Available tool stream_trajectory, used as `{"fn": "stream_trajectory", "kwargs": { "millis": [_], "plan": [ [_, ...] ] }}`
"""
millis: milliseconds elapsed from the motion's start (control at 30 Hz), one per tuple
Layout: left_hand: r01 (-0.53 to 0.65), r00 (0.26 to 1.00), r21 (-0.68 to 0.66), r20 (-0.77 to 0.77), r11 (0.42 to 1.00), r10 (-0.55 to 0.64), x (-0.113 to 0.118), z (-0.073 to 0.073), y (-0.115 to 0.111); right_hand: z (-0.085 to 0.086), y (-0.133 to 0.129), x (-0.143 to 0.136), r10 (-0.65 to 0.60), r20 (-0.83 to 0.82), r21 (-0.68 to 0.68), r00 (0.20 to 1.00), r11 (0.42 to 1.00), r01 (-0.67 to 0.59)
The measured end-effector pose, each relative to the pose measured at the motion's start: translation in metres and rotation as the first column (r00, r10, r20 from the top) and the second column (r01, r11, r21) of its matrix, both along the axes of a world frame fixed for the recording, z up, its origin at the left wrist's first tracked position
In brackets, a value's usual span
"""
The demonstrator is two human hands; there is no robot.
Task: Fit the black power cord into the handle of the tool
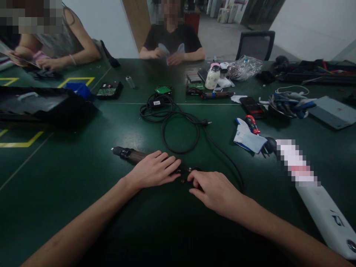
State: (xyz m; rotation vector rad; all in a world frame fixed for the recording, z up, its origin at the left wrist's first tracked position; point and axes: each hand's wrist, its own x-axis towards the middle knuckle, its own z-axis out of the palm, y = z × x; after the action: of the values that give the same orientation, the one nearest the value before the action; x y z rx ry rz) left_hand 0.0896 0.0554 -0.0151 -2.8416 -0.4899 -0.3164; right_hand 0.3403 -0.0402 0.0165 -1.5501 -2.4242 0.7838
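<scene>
Dark green worktop (83,155) runs beneath both bare arms. Near the middle lies a driver (136,156) with a brown body, its black nose pointing left. The left hand (157,168) lies across its right-hand part, palm down, fingers side by side and slightly bent; how firmly they grip it I can't tell. Just to the right, the right hand (214,185) has its forefinger curled by a small dark part (196,169), thumb apart below. Whether those fingers pinch anything is hidden from me.

Beyond the hands, a black cable (180,152) sprawls in loose loops, with a plug (205,122) on its right side. Farther right there's a white-and-blue glove (247,138) with a red-and-black screwdriver (252,124) against it, then a white power strip (319,207) running down beside the right forearm. A phone (252,107) lies behind the glove, and a pale bottle (213,78) stands farther back. Over to the left is a blue bin (78,90). One person (172,44) sits across the worktop, another (72,37) at the far left.
</scene>
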Motion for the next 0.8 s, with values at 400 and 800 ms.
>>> {"fn": "stream_trajectory", "kwargs": {
  "millis": [400, 800],
  "plan": [
    [-0.155, 0.988, 0.004, -0.016, 0.988, 0.155, 0.015, 0.005, -0.010, -0.011, 0.009, -0.007, -0.084, -0.265, 0.111, 0.961, 0.987, 0.117],
    [-0.148, 0.969, -0.099, 0.187, 0.984, 0.164, 0.021, -0.006, -0.012, -0.029, 0.018, -0.003, -0.147, -0.173, 0.241, 0.974, 0.952, 0.187]
  ]
}}
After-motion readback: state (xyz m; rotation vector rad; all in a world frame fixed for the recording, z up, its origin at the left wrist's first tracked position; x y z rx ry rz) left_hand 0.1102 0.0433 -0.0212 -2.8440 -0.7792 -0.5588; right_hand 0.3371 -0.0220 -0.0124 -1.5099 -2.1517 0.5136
